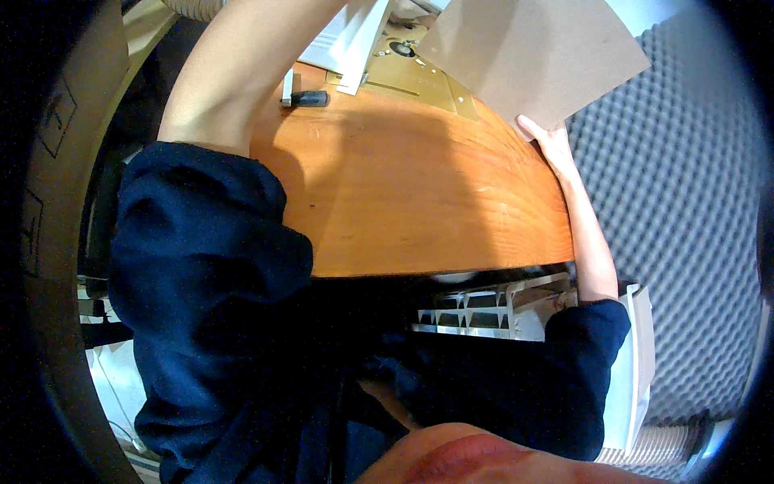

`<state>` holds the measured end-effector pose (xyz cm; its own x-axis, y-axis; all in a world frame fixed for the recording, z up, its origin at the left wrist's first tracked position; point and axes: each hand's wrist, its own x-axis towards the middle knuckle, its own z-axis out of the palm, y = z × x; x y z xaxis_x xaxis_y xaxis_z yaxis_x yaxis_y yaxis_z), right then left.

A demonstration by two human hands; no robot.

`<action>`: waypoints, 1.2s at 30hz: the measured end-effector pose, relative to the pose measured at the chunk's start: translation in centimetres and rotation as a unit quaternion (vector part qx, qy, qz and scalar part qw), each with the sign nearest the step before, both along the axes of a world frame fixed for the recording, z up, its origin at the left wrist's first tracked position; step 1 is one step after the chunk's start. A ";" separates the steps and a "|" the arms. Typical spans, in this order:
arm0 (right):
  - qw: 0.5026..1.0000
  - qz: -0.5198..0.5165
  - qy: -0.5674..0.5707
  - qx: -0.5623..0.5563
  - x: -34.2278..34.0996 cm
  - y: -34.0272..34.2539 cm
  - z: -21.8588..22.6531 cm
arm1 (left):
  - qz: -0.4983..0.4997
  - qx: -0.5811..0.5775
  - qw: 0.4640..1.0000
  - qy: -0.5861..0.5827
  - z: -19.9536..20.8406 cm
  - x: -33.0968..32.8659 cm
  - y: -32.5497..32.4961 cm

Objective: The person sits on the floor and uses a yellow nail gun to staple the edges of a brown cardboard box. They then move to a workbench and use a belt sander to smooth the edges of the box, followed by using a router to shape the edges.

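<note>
A wooden table (403, 185) bears a gold-coloured sheet (438, 91); left of that sheet lie white papers (330, 47) and a small black-and-silver tool (310, 98).

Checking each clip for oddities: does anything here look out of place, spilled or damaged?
Perhaps one thing: small pale bits lie scattered around the dark round part of the gold-coloured plate, like stray debris, though too small to identify. The brown board is tilted, but the right hand holds it. No spill shows.

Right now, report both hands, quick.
Left hand: out of view, can't be told.
Right hand: closed, holding a brown cardboard sheet near its lower corner.
</note>
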<state>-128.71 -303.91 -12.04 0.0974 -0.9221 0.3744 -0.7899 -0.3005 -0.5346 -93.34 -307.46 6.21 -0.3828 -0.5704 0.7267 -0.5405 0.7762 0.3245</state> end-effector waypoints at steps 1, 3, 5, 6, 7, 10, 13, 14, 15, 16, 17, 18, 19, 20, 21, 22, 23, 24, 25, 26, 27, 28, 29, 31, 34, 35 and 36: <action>0.999 -0.024 -0.003 0.039 0.2 0.6 0.6 | -0.015 0.030 0.999 0.006 0.1 -0.2 0.5; 0.999 -0.008 -0.023 0.030 1.3 1.6 1.1 | -0.006 0.042 0.999 -0.005 0.2 -0.2 1.1; 0.993 0.075 -0.062 -0.070 3.0 2.3 0.8 | -0.012 0.063 0.998 -0.014 0.4 0.5 1.0; 0.994 0.073 -0.063 -0.052 3.5 2.5 1.0 | -0.025 0.079 0.996 -0.017 0.5 0.8 1.0; 0.995 0.067 -0.063 -0.035 3.7 2.8 1.4 | -0.042 0.093 0.995 -0.019 0.6 0.9 1.0; 0.992 0.082 -0.080 -0.050 3.9 2.9 1.3 | -0.035 0.078 0.996 0.005 0.4 0.7 1.3; 0.997 0.043 -0.046 -0.050 2.5 2.0 0.7 | -0.010 0.068 0.997 0.021 0.2 0.2 1.8; 0.998 0.032 -0.042 -0.039 2.0 1.7 0.5 | -0.015 0.069 0.997 0.023 0.2 0.2 1.9; 0.999 0.020 -0.038 -0.029 1.5 1.3 0.4 | -0.020 0.069 0.997 0.024 0.2 0.3 2.0; 0.998 0.023 -0.050 -0.015 2.1 1.6 0.7 | -0.023 0.070 0.997 0.026 0.1 0.6 1.9; 0.998 0.026 -0.063 -0.001 2.6 1.8 0.9 | -0.019 0.071 0.997 0.020 0.2 0.8 1.8; 0.996 0.024 -0.076 0.025 3.0 2.0 1.2 | -0.016 0.072 0.997 0.014 0.2 1.0 1.8; 0.994 0.019 -0.090 0.051 3.2 2.3 1.5 | -0.016 0.072 0.997 0.007 0.3 0.9 1.8; 0.992 0.014 -0.103 0.076 3.3 2.5 1.6 | -0.010 0.067 0.998 0.008 0.4 0.9 1.9; 0.992 0.056 -0.106 0.029 3.3 2.2 1.3 | -0.003 0.062 0.998 0.010 0.3 0.9 2.0; 0.989 0.097 -0.109 -0.019 3.2 1.8 0.8 | 0.001 0.056 0.998 0.011 0.3 0.8 2.2; 0.982 0.136 -0.110 -0.067 3.0 1.5 0.5 | 0.007 0.050 0.999 0.005 0.3 0.7 2.5; 0.985 0.126 -0.109 -0.043 2.6 1.5 0.6 | 0.013 0.043 0.999 -0.001 0.3 0.5 2.8; 0.987 0.119 -0.108 -0.018 2.8 1.6 0.8 | 0.023 0.038 0.999 -0.006 0.2 0.8 2.9; 0.988 0.113 -0.107 0.007 3.0 1.6 1.0 | 0.019 0.044 0.999 0.001 0.1 0.9 3.0; 0.986 0.117 -0.116 0.018 3.2 1.7 1.0 | 0.014 0.050 0.999 0.008 0.0 1.0 3.1; 0.984 0.122 -0.126 0.027 3.3 1.9 1.1 | 0.010 0.055 0.998 0.014 0.1 1.0 3.3; 0.982 0.127 -0.136 0.037 3.4 1.9 1.3 | 0.017 0.047 0.999 0.008 0.2 1.0 3.5; 0.986 0.087 -0.113 0.092 2.9 1.7 1.6 | 0.029 0.033 0.999 -0.002 0.4 1.1 3.8; 0.982 0.046 -0.102 0.150 2.7 1.9 1.9 | 0.025 0.038 0.999 -0.013 0.6 1.2 4.2; 0.980 0.036 -0.103 0.165 2.9 2.2 2.0 | 0.030 0.035 0.999 -0.017 0.7 1.4 4.3; 0.982 0.055 -0.107 0.147 3.1 2.6 2.1 | 0.036 0.032 0.999 -0.021 0.7 1.4 4.5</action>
<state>-125.58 -301.30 -9.93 0.1505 -0.9817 0.1165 -0.6216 -0.1856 -0.7611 -91.91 -303.01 6.91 -0.3694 -0.6414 0.6724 -0.6079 0.7141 0.3472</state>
